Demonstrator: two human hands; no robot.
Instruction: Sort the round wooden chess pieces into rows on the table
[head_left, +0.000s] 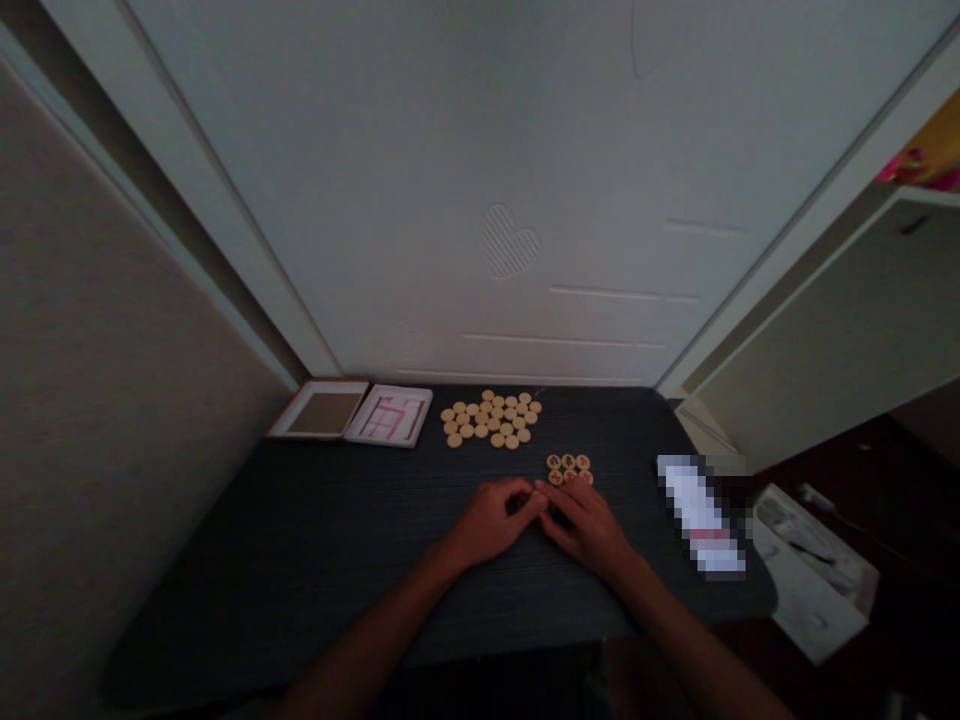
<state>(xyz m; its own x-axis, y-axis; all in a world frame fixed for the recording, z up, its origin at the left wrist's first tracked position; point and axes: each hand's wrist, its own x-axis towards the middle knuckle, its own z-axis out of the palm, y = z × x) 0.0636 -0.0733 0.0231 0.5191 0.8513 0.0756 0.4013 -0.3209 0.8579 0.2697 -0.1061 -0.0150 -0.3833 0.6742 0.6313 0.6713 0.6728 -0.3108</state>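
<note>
My left hand (495,520) and my right hand (589,522) meet at the fingertips above the dark table, both with the fingers pinched together. Whatever sits between the fingertips is too small and hidden to make out. Just beyond my right hand, several xiangqi pieces (568,462) lie face up in two short rows, with dark and red characters; my fingers partly cover the nearer row. Farther back, a loose cluster of plain-looking round xiangqi pieces (481,431) lies flat, apart from both hands.
An open box (319,410) with a white tray with pink lines (386,415) stands at the back left. A blurred-out pale object (701,515) lies at the right edge of the dark table (300,560). A white box (814,570) is beyond it. A white panel (450,300) rises behind.
</note>
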